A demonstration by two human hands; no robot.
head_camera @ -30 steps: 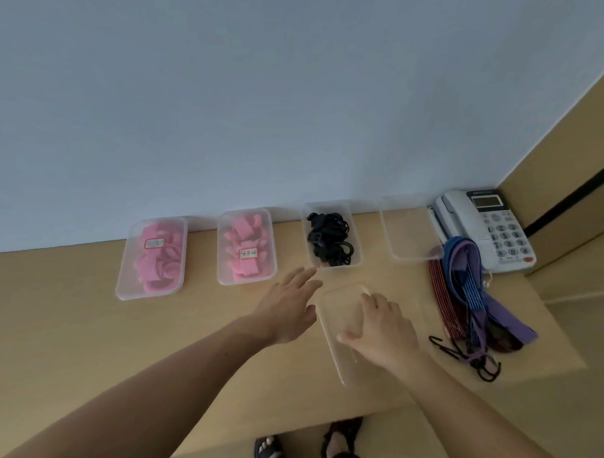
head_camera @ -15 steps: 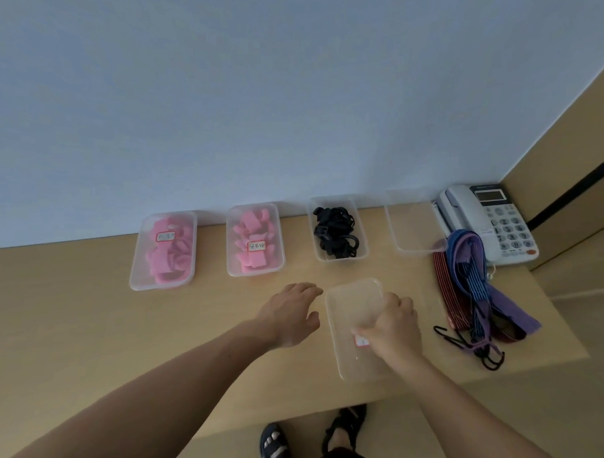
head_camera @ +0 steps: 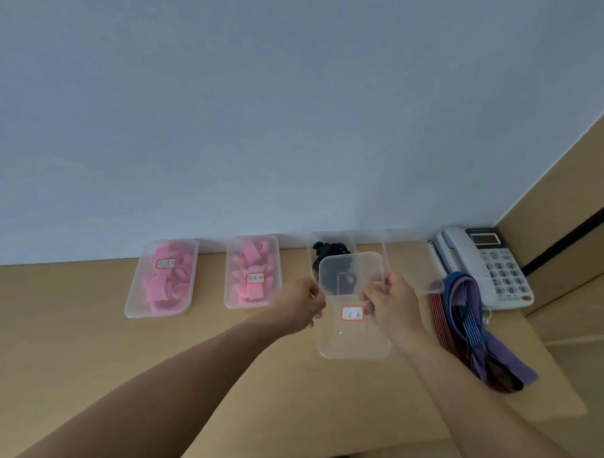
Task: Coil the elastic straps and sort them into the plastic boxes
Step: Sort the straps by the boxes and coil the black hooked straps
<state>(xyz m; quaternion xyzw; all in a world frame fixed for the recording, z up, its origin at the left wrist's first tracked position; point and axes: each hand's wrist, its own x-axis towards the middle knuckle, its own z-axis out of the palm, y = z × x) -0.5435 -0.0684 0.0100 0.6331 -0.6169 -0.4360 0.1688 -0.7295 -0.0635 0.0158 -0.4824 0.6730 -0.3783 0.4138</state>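
1. We pinch the clear box by its long sides, left hand and right hand; its long axis points away from us.
2. Straps lie on the desk just right of it, nearer our right hand.
3. Back boxes line the wall.

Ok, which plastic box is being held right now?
The empty labelled box, gripped between left hand and right hand; the rest sit by the wall.

The nearest box is showing clear, smooth, faintly glossy plastic; the tabletop is looking like matt pale wood; the elastic straps are showing woven cloth; the telephone is gleaming as smooth plastic
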